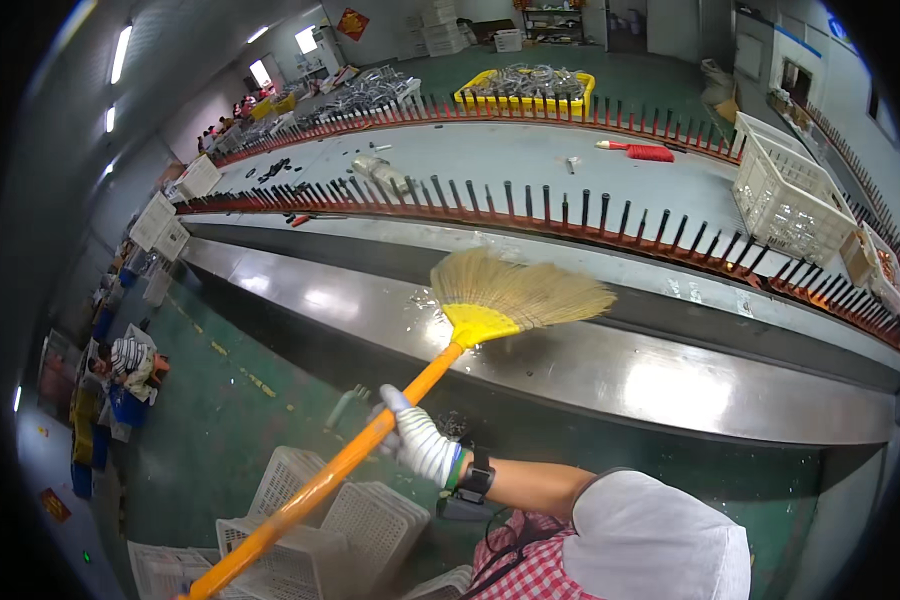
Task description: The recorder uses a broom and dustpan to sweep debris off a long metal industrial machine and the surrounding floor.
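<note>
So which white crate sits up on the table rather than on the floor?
The white crate at far right, beside the black pegs; the others lie on the green floor under the broom handle.

The broom [490, 300] had coarse straw bristles and a glossy orange plastic handle; the knit cloth glove [420, 440] looked matt, the steel bench [670, 380] shiny.

Peg rows [570, 215] beyond bare ledge [610, 370]

Orange-handled broom [490, 310], yellow head, straw bristles; seemingly white-knit glove [420, 440].
</note>
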{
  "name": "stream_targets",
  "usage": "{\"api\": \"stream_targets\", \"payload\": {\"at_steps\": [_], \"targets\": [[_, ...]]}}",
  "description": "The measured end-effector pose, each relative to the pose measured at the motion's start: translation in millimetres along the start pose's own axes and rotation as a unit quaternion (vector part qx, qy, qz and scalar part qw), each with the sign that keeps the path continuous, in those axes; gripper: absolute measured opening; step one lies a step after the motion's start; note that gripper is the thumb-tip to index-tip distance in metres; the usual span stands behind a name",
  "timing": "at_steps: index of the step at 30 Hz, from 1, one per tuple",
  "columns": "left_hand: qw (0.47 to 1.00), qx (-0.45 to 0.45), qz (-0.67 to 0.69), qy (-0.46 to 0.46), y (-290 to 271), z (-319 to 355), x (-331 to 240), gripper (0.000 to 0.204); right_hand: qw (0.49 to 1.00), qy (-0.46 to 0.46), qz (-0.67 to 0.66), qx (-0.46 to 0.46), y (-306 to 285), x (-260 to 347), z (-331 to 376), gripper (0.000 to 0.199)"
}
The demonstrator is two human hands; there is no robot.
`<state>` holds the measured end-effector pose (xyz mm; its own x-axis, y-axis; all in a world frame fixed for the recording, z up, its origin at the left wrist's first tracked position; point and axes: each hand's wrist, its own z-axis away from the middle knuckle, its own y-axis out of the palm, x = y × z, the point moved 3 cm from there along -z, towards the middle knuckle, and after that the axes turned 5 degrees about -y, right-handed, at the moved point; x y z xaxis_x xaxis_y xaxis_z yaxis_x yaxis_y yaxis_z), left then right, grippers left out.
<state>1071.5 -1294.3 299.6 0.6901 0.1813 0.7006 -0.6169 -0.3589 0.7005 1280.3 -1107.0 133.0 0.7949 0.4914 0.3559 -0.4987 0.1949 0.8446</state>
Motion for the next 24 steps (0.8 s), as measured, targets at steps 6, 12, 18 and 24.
{"api": "stream_targets", "payload": {"at_steps": [6, 12, 18, 24], "targets": [[0.995, 0.056, 0.004, -0.083, -7, 5, 2, 0.024, 0.993, -0.12, -0.014, 0.017, -10, 45, -36, 0.034], [0.978, 0.146, -0.006, -0.148, -1, 13, -15, 0.023, 1.0, -0.02, -0.012, 0.006, -26, 7, 64, 0.037], [0.96, 0.189, -0.011, -0.206, -11, 16, -24, 0.023, 0.989, -0.116, 0.039, -0.08, -80, 51, 168, 0.042], [0.806, -0.159, -0.237, -0.518, -103, 27, -42, 0.056, 0.93, -0.254, -0.115, -0.241, -188, 58, 221, 0.03]]}}
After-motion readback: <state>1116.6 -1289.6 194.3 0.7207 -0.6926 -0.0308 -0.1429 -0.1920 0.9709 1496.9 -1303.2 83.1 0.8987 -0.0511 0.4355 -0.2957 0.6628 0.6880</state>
